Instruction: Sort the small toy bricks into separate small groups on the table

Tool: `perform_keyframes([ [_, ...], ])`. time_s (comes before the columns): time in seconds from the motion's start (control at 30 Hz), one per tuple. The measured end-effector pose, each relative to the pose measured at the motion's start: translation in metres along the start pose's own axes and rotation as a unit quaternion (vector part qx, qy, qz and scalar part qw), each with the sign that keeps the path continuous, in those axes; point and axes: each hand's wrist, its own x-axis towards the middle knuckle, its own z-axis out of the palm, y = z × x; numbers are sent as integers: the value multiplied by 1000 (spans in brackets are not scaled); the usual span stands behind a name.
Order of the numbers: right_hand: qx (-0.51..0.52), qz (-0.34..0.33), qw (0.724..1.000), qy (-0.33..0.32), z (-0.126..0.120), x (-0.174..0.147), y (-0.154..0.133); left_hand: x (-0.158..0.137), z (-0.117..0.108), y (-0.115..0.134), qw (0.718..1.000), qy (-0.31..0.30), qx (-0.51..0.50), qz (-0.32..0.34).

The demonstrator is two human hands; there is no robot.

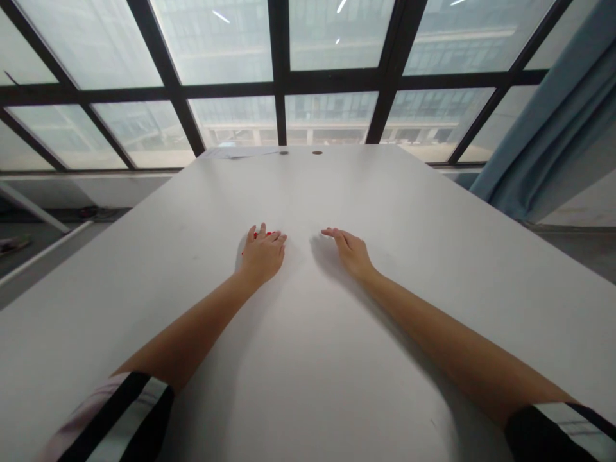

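My left hand (263, 256) lies palm down on the white table (312, 346), its fingers spread. Bits of something red (271, 233) show between and beside these fingers; the palm hides most of it, so its kind and number cannot be made out. Apart from it, to the right, my right hand (353, 251) hovers a little above the tabletop with its shadow beneath. Its fingers stretch out toward the left, and nothing is visible in them.
Sheets of paper (235, 153) lie at the far left end of the table, near two dark round spots (317, 153). Beyond the far edge stand dark-framed windows (332, 119). A blue curtain (548, 128) hangs at the right.
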Motion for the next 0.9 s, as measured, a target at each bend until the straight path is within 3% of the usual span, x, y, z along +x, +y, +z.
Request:
perform_keyframes([
  [0.3, -16, -14, 1000, 8, 0, -3, -5, -2, -5, 3, 999, 6, -3, -40],
  [0.6, -2, -22, 999, 34, 0, -1, 0, 2, 10, -6, 998, 12, -6, -64],
  [0.9, -2, -19, 999, 35, -1, -2, 0, 6, 4, -7, 1000, 10, -16, -19],
])
